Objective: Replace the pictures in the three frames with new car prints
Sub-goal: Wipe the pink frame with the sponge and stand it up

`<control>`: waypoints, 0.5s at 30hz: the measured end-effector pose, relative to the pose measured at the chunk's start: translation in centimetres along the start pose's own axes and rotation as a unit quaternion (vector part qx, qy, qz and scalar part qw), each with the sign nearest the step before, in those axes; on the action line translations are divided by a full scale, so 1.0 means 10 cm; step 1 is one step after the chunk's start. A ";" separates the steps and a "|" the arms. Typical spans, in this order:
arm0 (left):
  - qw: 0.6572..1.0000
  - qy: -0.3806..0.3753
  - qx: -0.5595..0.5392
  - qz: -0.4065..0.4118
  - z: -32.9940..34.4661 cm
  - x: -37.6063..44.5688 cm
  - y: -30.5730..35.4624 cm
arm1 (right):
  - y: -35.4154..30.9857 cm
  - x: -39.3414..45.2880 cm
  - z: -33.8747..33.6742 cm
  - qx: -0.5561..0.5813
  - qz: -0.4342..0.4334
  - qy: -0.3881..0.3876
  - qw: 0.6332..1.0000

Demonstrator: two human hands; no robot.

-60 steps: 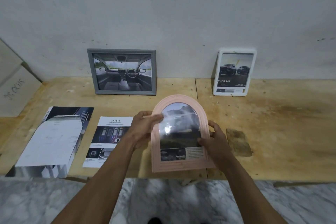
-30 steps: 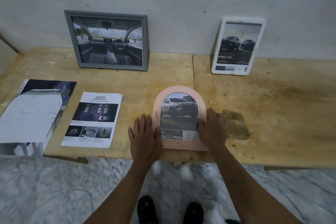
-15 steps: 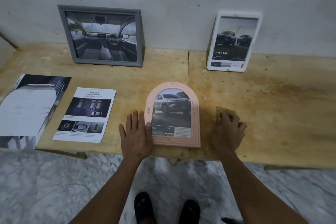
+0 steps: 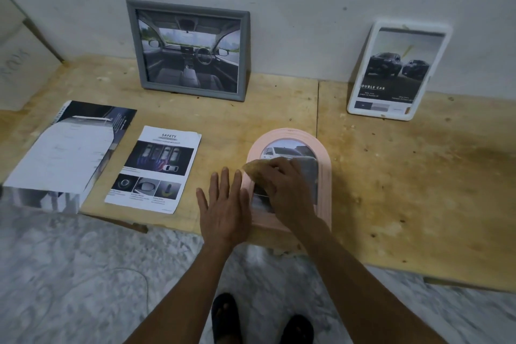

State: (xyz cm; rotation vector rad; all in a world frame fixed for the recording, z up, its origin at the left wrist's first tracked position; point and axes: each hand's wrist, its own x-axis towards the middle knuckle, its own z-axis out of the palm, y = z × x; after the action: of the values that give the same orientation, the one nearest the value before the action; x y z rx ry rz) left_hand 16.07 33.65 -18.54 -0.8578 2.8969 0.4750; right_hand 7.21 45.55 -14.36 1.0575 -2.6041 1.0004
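Your right hand (image 4: 284, 190) grips a tan cloth (image 4: 255, 170) on the pink arched frame (image 4: 324, 176); at its 9 o'clock, your left hand (image 4: 223, 204) lies flat, fingers straight, on the tabletop (image 4: 418, 190).

"SAFETY" heads the leaflet (image 4: 156, 169) lying flat; "OUBLE CAB" shows on the print in the white frame (image 4: 396, 71).

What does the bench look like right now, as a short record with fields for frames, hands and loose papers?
pink arched frame: flat near the front edge of the wooden bench, car print inside
left hand: open, flat beside the frame's left edge
right hand: holds a brownish cloth on the frame's face
grey frame: leans on the wall
white frame: leans on the wall
loose papers: safety sheet, brochure
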 end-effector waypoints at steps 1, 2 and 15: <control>1.000 0.003 0.001 0.001 0.00 0.00 0.00 | 0.02 0.02 0.08 -0.017 -0.011 -0.033 0.999; 1.000 0.005 0.002 0.003 0.00 0.00 0.00 | 0.05 0.04 0.15 -0.032 -0.029 -0.062 0.997; 0.998 0.056 0.007 0.013 0.11 -0.01 -0.03 | 0.20 0.29 0.37 -0.081 -0.046 -0.158 0.983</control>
State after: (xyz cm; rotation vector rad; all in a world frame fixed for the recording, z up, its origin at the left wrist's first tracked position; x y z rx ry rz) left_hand 16.27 33.82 -19.66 -0.8726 3.0124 0.4220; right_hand 4.05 42.60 -17.20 1.3774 -2.7880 0.6291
